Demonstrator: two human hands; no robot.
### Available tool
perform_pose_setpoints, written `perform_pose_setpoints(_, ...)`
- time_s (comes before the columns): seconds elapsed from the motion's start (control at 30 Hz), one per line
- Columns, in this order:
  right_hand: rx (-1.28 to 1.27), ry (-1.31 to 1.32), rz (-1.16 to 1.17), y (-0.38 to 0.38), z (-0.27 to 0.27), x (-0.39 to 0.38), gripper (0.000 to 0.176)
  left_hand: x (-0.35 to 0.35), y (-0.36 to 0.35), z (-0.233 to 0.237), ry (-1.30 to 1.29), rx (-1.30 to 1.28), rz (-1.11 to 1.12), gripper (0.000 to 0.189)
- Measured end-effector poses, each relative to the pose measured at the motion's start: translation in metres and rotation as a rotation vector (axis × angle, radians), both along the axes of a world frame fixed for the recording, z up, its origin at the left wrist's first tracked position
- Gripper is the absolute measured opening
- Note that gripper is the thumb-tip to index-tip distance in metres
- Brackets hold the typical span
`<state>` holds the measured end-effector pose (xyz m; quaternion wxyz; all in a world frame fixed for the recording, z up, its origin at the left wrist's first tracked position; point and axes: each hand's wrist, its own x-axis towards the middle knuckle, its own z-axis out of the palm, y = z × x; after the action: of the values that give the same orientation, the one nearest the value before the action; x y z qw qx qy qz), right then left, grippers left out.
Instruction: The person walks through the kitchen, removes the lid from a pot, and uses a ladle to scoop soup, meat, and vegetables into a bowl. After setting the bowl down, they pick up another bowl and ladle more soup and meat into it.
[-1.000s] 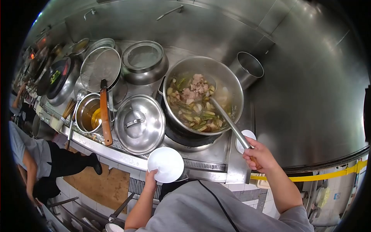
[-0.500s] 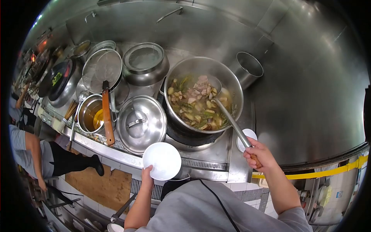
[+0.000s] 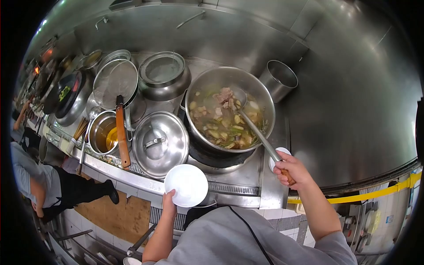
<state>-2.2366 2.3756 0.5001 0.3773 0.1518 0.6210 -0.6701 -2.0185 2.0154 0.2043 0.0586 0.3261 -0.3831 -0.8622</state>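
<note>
My right hand grips the wooden end of a long metal ladle. The bowl of the ladle sits in a large steel stockpot, next to pieces of pale meat. Cloudy broth with chunks and green strands fills much of the pot. In my left hand is a white bowl, held by its rim over the front edge of the stove. Nothing shows inside this bowl. A second white dish stands on the counter, partly hidden behind my right hand.
Left of the stockpot lie a steel lid, a pot of yellow oil and a wooden-handled strainer. A steel cylinder stands behind on the right. A yellow pipe runs along the right. A co-worker is at the left.
The ladle has shifted slightly left in the pot, and the meat beside it sits a little more gathered. My left hand and bowl barely moved. The co-worker's arm has changed position.
</note>
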Motion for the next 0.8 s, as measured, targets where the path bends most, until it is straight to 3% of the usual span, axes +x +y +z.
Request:
perform_pose_setpoints(0.07,-0.009,-0.004,0.012,0.003,-0.002,-0.004,0.071,-0.001,-0.002,-0.006,0.002,0.031,0.000,0.072)
perform_pose_setpoints(0.13,-0.312,-0.169,-0.050,0.012,-0.006,-0.011,0.070,-0.001,-0.001,-0.010,0.002,0.064,-0.001,0.072)
perform_pose_setpoints(0.27,-0.300,-0.142,-0.058,0.007,-0.005,-0.005,0.061,-0.011,0.001,0.024,0.013,0.058,0.054,0.072)
perform_pose_setpoints(0.33,-0.146,-0.012,-0.002,0.000,0.005,0.003,0.061,-0.009,-0.001,0.026,0.012,0.046,0.063,0.072)
perform_pose_setpoints(0.67,-0.063,0.001,0.056,0.005,0.023,0.006,0.072,-0.015,-0.009,0.025,0.023,0.056,0.123,0.072)
perform_pose_setpoints(0.73,0.184,0.111,0.176,0.005,0.029,0.009,0.075,-0.017,-0.010,0.024,0.036,0.058,0.122,0.072)
perform_pose_setpoints(0.8,0.270,0.157,0.262,0.002,0.033,0.009,0.076,-0.020,-0.009,0.026,0.036,0.058,0.125,0.072)
